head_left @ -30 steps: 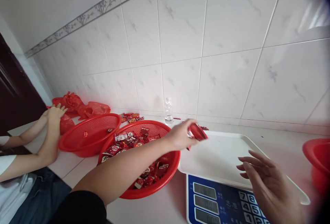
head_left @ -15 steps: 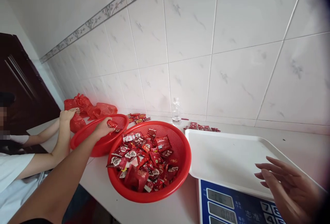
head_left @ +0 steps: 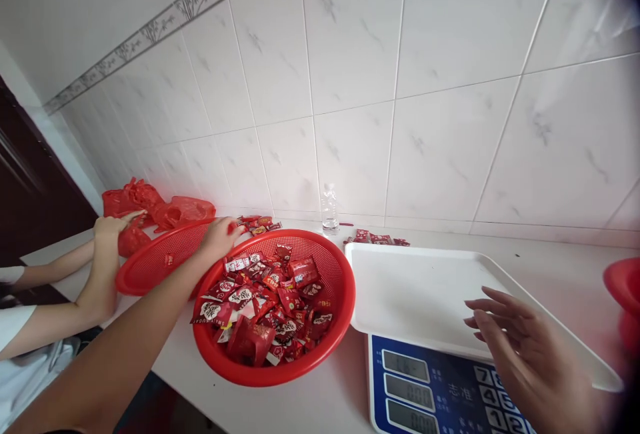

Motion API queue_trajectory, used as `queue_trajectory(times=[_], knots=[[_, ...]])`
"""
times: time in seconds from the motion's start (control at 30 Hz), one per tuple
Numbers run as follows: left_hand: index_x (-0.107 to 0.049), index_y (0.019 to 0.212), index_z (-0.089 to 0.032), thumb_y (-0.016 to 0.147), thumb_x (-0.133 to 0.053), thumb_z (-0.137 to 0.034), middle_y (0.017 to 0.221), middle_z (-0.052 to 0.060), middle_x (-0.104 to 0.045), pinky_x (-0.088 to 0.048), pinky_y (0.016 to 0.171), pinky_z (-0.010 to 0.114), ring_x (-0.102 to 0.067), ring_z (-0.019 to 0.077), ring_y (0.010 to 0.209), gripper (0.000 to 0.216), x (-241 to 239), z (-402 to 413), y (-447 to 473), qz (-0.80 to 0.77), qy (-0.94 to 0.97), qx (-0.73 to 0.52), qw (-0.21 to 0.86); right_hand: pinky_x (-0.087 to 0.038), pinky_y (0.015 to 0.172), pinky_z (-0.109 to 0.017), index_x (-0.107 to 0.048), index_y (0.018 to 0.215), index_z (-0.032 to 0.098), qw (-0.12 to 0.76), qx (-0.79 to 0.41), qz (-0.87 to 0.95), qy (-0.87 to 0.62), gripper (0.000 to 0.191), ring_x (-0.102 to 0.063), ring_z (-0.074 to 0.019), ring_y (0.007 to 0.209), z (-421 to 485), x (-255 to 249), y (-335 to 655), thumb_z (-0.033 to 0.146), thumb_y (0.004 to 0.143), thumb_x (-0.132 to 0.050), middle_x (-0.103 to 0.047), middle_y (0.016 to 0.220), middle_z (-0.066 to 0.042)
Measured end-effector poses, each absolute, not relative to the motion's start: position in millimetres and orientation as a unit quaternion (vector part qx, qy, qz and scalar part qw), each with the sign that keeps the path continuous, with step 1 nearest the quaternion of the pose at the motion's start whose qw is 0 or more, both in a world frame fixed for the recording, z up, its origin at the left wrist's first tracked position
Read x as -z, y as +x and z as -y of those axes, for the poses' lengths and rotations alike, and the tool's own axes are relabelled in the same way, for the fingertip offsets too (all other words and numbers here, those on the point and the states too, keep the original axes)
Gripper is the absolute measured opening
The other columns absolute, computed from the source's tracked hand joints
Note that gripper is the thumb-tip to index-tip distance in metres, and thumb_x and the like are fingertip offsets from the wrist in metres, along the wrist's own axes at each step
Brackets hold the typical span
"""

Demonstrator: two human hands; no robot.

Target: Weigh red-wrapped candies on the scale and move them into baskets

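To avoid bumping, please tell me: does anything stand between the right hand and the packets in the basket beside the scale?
Yes: the white tray's low edge, then the basket rim facing the right hand. Nothing else visible blocks the packets.

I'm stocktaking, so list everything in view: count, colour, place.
Near basket: one, red, centre
Far basket: one, red, left of centre
Packets: many, mostly red, in near basket and along the wall
Bags: count unclear, red, left
Bottle: one, clear, by the wall
Strip: one, dark red, beside bottle
Tray: one, white, on the scale
Scale: one, blue panel, under the tray
Tub: one, red, right edge
Table: one, white, under the baskets
Wall: one, white tiles, behind
Door: one, dark, far left
Co-worker: one, white sleeves, left
Left hand: one, bare, over far basket's right rim
Right hand: one, bare, at the tray
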State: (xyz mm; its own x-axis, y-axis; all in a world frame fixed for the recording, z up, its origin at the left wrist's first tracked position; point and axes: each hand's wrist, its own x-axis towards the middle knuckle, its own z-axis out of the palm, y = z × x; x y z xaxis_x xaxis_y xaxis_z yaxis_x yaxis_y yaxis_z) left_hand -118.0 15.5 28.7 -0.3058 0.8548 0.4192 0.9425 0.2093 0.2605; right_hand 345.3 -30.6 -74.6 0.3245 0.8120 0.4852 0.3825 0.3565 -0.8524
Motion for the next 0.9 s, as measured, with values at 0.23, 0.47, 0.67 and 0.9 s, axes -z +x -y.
queue_trajectory(times=[0.23, 0.47, 0.67, 0.9], knots=[[-0.055, 0.120, -0.021, 0.074, -0.064, -0.043, 0.125, 0.010, -0.056, -0.042, 0.092, 0.036, -0.053, 0.0286, 0.112, 0.052, 17, -9, 18, 0.530, -0.828, -0.033, -0.181, -0.055, 0.057, -0.033, -0.051, 0.112, 0.026, 0.585, -0.193, 0.579, -0.534, 0.045, -0.066, -0.0217, 0.073, 30, 80, 349, 0.056, 0.078, -0.052, -0.064, 0.094, -0.007], [-0.046, 0.130, -0.026, 0.059, -0.074, -0.050, 0.137, 0.014, -0.042, -0.043, 0.089, 0.041, -0.051, 0.0353, 0.113, 0.079, 47, -20, 37, 0.565, -0.789, -0.135, -0.201, -0.054, 0.055, -0.028, -0.051, 0.114, 0.025, 0.575, -0.187, 0.592, -0.533, 0.042, -0.066, -0.0194, 0.074, 31, 77, 348, 0.051, 0.082, -0.051, -0.064, 0.094, -0.007], [-0.058, 0.116, -0.026, 0.067, -0.069, -0.039, 0.124, 0.008, -0.051, -0.044, 0.089, 0.036, -0.053, 0.0284, 0.108, 0.052, 40, -10, 36, 0.496, -0.827, -0.133, -0.231, -0.053, 0.051, -0.026, -0.050, 0.115, 0.025, 0.573, -0.191, 0.602, -0.522, 0.040, -0.066, -0.0189, 0.071, 33, 75, 348, 0.050, 0.084, -0.050, -0.064, 0.093, -0.007], [-0.063, 0.106, -0.026, 0.067, -0.066, -0.026, 0.114, 0.007, -0.055, -0.047, 0.081, 0.034, -0.058, 0.0272, 0.097, 0.039, 44, 2, 42, 0.515, -0.833, -0.088, -0.179, -0.052, 0.048, -0.024, -0.051, 0.115, 0.025, 0.580, -0.178, 0.603, -0.518, 0.039, -0.066, -0.0188, 0.071, 35, 74, 347, 0.048, 0.084, -0.051, -0.065, 0.090, -0.007]])
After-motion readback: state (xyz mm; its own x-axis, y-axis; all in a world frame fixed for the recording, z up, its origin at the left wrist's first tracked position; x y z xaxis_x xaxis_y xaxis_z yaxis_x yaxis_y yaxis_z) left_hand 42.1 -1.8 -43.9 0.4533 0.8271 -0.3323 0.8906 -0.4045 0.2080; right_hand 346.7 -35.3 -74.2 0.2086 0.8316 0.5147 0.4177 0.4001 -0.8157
